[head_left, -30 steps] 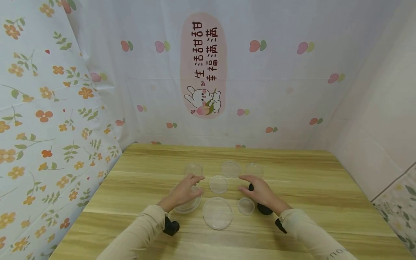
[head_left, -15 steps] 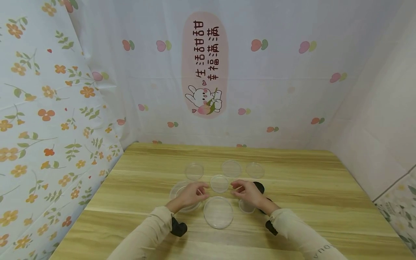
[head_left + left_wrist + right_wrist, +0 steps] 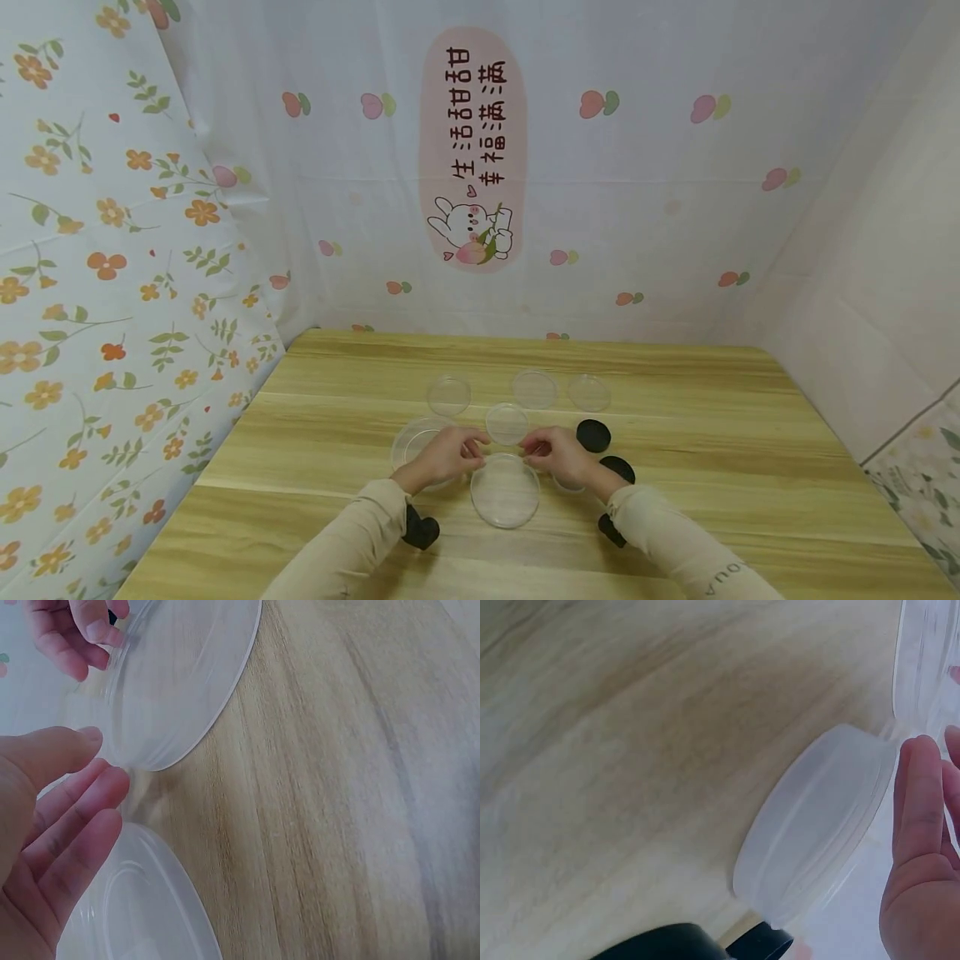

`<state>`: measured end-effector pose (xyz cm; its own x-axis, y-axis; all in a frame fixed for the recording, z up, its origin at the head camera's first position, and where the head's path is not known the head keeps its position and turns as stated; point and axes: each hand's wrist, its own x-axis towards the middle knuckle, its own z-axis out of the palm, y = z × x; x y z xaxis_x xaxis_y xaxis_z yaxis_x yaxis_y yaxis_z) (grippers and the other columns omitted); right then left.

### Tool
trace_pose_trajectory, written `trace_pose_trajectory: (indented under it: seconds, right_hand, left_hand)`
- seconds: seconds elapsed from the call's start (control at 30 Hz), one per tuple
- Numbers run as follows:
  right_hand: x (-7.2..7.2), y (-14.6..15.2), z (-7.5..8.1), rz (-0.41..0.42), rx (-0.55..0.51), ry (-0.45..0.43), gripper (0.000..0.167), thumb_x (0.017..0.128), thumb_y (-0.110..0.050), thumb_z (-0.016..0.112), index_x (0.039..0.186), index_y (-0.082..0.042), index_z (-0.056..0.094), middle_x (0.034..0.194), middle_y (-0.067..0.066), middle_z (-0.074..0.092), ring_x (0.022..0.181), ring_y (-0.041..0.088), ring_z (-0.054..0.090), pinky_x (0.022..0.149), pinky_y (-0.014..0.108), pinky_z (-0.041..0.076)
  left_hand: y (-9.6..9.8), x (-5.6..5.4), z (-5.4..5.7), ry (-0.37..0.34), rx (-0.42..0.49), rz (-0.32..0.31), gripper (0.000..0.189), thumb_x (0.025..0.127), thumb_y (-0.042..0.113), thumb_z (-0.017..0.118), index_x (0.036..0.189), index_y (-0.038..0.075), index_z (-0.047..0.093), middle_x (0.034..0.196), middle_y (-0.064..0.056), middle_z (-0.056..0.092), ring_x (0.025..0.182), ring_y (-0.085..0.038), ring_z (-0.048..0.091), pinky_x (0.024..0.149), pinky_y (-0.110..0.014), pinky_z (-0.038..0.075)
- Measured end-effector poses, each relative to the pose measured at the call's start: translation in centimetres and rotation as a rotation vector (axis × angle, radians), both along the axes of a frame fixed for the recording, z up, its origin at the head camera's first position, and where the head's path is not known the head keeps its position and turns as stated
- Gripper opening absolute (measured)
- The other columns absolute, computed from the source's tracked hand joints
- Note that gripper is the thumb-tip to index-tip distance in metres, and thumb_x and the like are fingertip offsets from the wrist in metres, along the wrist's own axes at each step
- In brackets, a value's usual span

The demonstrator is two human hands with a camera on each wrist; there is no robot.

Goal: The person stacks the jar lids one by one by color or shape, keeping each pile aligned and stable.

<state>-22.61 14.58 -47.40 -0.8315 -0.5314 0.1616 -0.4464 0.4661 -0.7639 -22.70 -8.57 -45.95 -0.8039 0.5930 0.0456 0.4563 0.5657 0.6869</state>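
Note:
My left hand and right hand hover close to the far edge of a large clear round dish at front centre. In the left wrist view, the left thumb and fingers stand apart with nothing between them, beside that dish's rim. The right hand has nearly straight fingers and no visible object in its hold. Just beyond both hands lies a smaller clear round disc. A wide clear dish is partly hidden behind the left hand. A small clear container sits beneath the right wrist.
Farther back lie clear round pieces: one at left, another in the middle and one at right. Two black discs are right of the right hand. The wooden table meets a patterned cloth backdrop.
Both hands have moved inward and toward the person, from outside the small central disc to the far edge of the large dish. The black discs at right are now uncovered.

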Motion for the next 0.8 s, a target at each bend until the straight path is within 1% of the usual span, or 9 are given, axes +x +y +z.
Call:
trace_pose_trajectory:
  seconds: [0.17, 0.23, 0.4, 0.5, 0.63, 0.8]
  right_hand:
    - [0.01, -0.31, -0.15, -0.005, 0.012, -0.012, 0.012, 0.077, 0.002, 0.064, 0.087, 0.006, 0.064, 0.083, 0.011, 0.063, 0.072, 0.014, 0.058, 0.062, 0.019, 0.047]
    - [0.03, -0.38, -0.21, -0.008, 0.022, 0.003, 0.010, 0.076, 0.003, 0.064, 0.086, 0.006, 0.065, 0.083, 0.011, 0.064, 0.072, 0.013, 0.059, 0.062, 0.019, 0.047]
    - [0.12, -0.57, -0.36, -0.037, 0.064, 0.049, 0.008, 0.074, 0.004, 0.065, 0.082, 0.003, 0.066, 0.083, 0.009, 0.064, 0.070, 0.011, 0.057, 0.061, 0.019, 0.047]
    - [0.16, -0.63, -0.38, -0.048, 0.071, 0.049, 0.008, 0.074, 0.005, 0.065, 0.082, 0.002, 0.067, 0.084, 0.008, 0.064, 0.070, 0.010, 0.057, 0.061, 0.019, 0.047]
    - [0.12, -0.65, -0.34, -0.050, 0.066, 0.042, 0.008, 0.075, 0.006, 0.064, 0.081, 0.003, 0.066, 0.083, 0.009, 0.064, 0.070, 0.011, 0.057, 0.060, 0.019, 0.046]
    - [0.17, -0.67, -0.33, -0.055, 0.063, 0.041, 0.005, 0.075, 0.005, 0.064, 0.080, 0.003, 0.066, 0.080, 0.009, 0.064, 0.069, 0.013, 0.057, 0.060, 0.019, 0.046]
  left_hand:
    - [0.20, -0.18, -0.20, 0.036, -0.011, -0.013, 0.029, 0.076, 0.000, 0.065, 0.104, -0.004, 0.060, 0.077, -0.008, 0.065, 0.069, -0.018, 0.062, 0.062, -0.021, 0.047]
    - [0.29, -0.22, -0.25, 0.047, -0.013, -0.016, 0.028, 0.076, -0.001, 0.065, 0.103, -0.004, 0.060, 0.077, -0.008, 0.065, 0.069, -0.018, 0.062, 0.061, -0.020, 0.047]
    - [0.45, -0.16, -0.24, 0.022, 0.007, -0.016, 0.029, 0.075, -0.004, 0.065, 0.102, -0.005, 0.059, 0.079, -0.011, 0.064, 0.070, -0.018, 0.063, 0.061, -0.019, 0.048]
    - [0.52, -0.20, -0.40, 0.012, 0.019, -0.011, 0.029, 0.073, -0.006, 0.065, 0.102, -0.006, 0.058, 0.079, -0.012, 0.064, 0.069, -0.018, 0.062, 0.061, -0.018, 0.047]
    - [0.62, -0.26, -0.61, 0.028, 0.035, -0.012, 0.029, 0.072, -0.009, 0.063, 0.100, -0.008, 0.059, 0.078, -0.013, 0.064, 0.067, -0.018, 0.062, 0.060, -0.017, 0.047]
    - [0.89, -0.25, -0.77, 0.047, 0.067, -0.018, 0.028, 0.066, -0.014, 0.058, 0.094, -0.009, 0.060, 0.077, -0.014, 0.062, 0.068, -0.021, 0.060, 0.058, -0.018, 0.046]
